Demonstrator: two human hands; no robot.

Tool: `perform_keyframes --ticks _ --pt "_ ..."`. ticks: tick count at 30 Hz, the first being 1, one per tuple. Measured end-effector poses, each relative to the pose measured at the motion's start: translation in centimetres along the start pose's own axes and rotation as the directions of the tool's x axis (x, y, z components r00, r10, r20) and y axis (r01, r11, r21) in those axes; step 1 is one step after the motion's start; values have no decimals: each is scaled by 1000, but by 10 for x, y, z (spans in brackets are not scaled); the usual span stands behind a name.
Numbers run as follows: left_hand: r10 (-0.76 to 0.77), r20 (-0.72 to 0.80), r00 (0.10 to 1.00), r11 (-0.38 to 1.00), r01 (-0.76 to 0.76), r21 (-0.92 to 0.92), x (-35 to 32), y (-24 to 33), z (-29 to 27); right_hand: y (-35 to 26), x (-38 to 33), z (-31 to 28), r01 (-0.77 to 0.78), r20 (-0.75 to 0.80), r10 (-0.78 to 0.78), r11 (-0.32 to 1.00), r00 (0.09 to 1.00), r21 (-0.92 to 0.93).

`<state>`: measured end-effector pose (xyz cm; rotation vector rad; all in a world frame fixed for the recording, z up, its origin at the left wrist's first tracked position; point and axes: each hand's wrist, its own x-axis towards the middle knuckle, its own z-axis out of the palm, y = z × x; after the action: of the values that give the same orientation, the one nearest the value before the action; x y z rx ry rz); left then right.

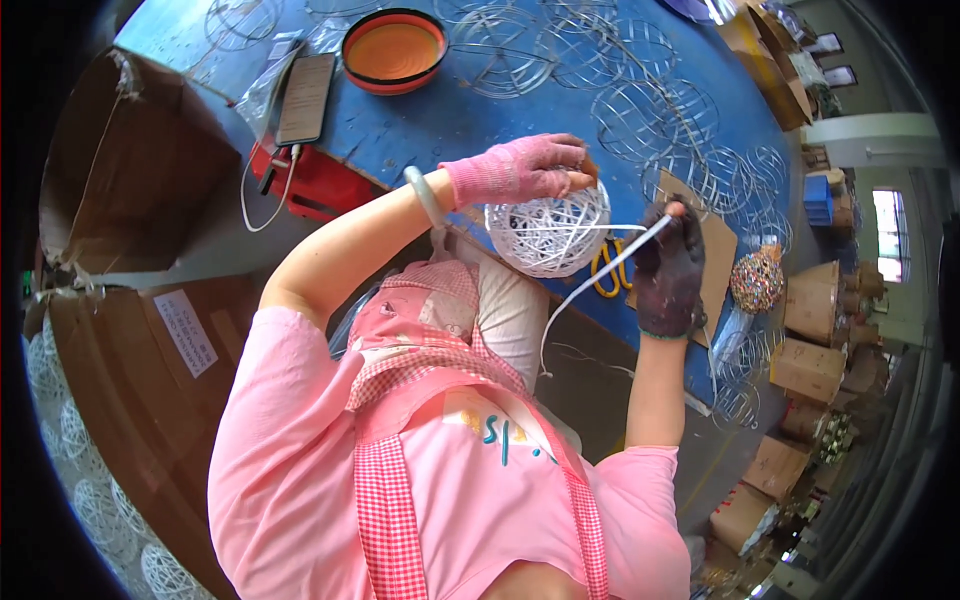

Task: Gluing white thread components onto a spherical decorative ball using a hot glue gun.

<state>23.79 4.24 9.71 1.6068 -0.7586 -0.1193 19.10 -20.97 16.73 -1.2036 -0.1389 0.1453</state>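
Left arm comes in from lower left, elbow bent, forearm angled up across the table edge. Left hand (520, 168), in a pink fingerless glove, lies over the top of the ball (548, 228), fingers curled down onto it, gripping it. A pale bangle (426, 196) sits at that wrist.

Right forearm rises almost straight up from the lower edge. Right hand (670, 268), in a dark glove, is closed on the strand (600, 272), pinching it near the fingertips.

Ball: white, woven of wound strands, open lattice. It is held just above the near edge of the blue table (520, 110), directly under the left hand and just left of the right hand. The strand runs taut from ball to right hand, then trails down toward the lap.

On the table: wire frames (640, 110), an orange bowl (394, 50), a phone (306, 98). Yellow scissors (606, 278) lie behind the strand.
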Motion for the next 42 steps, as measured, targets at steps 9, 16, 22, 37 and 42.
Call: perform_keyframes --ticks 9,16,22,37,42 --pt "14 -27 1000 982 -9 189 -2 7 5 22 44 -23 -253 -99 241 957 966 -143" --pt "8 22 1000 974 -13 225 1 20 3 10 46 -11 -246 -109 222 911 969 -331" --pt "-36 11 999 930 29 366 0 31 8 -5 35 -11 -243 -63 236 901 970 -359" --pt "2 -66 998 916 25 401 -7 41 21 -20 49 -8 -400 -6 507 674 862 -621" --pt "29 -56 998 910 -3 415 -8 38 23 -18 44 0 -433 -16 488 758 873 -488"
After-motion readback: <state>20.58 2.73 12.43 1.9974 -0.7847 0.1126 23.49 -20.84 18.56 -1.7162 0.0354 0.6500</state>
